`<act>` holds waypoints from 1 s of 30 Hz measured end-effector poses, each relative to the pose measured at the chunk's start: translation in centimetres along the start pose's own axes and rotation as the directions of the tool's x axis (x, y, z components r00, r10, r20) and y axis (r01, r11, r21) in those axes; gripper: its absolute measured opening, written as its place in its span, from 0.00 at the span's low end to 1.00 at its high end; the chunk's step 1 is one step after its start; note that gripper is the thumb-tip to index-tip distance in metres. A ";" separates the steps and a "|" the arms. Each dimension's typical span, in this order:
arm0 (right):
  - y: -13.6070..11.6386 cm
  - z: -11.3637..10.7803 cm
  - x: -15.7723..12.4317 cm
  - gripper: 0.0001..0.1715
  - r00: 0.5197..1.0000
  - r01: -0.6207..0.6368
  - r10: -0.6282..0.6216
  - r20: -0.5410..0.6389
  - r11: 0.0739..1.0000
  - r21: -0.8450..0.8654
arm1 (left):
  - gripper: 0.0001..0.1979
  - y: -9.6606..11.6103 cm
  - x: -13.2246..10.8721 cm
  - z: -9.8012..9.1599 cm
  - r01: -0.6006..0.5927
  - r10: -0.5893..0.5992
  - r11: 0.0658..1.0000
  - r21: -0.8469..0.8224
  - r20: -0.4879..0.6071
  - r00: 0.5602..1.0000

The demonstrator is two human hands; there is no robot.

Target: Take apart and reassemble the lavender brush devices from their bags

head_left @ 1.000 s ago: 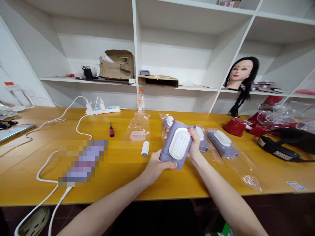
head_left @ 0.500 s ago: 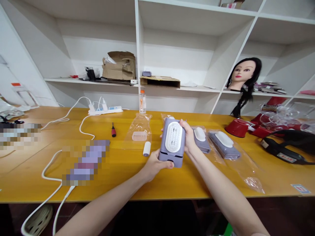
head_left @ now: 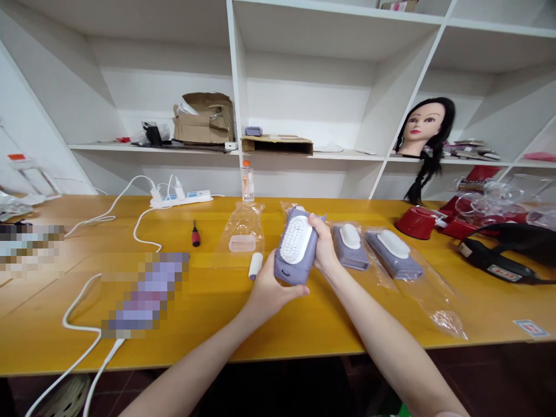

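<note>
Over yellow tabletop (head_left: 217, 324) | your left hand (head_left: 273, 292), right hand (head_left: 324, 246) | fingers wrapped around lavender plastic brush (head_left: 289, 269), white bristles (head_left: 296, 238) tilted toward you

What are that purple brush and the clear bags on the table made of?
The lavender brush body looks like moulded plastic: smooth, with a satin sheen. Its white bristles look like nylon or silicone; the view can't settle which. The clear bag looks like thin plastic film, glossy and crinkled.
</note>
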State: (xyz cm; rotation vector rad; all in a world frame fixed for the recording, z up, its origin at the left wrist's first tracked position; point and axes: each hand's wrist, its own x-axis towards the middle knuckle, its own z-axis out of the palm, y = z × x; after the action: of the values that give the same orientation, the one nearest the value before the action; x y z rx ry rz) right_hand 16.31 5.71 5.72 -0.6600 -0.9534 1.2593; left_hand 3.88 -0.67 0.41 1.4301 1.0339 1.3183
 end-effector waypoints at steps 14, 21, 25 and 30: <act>0.6 1.6 -1.7 0.21 0.999 0.003 -0.006 0.034 0.997 0.082 | 0.36 -0.8 0.2 0.1 0.011 0.036 0.965 0.263 -0.172 0.984; 0.7 1.7 -2.2 0.21 0.994 0.111 -0.111 0.002 0.992 0.060 | 0.43 -0.4 0.1 0.1 -0.036 0.069 0.971 0.236 -0.134 0.989; 0.9 1.7 -2.3 0.22 0.989 0.144 -0.145 0.016 0.988 0.047 | 0.40 -0.8 0.3 0.2 -0.005 0.046 0.966 0.258 -0.154 0.987; 0.8 1.6 -2.2 0.24 0.996 0.067 -0.073 0.057 0.993 0.097 | 0.38 -0.9 0.5 0.2 0.008 0.062 0.941 0.338 -0.195 0.979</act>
State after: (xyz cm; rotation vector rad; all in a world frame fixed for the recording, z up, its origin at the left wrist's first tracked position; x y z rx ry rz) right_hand 14.49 3.56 5.30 -0.5125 -0.9520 1.2598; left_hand 4.15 0.01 -0.35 1.5868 1.4364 1.3758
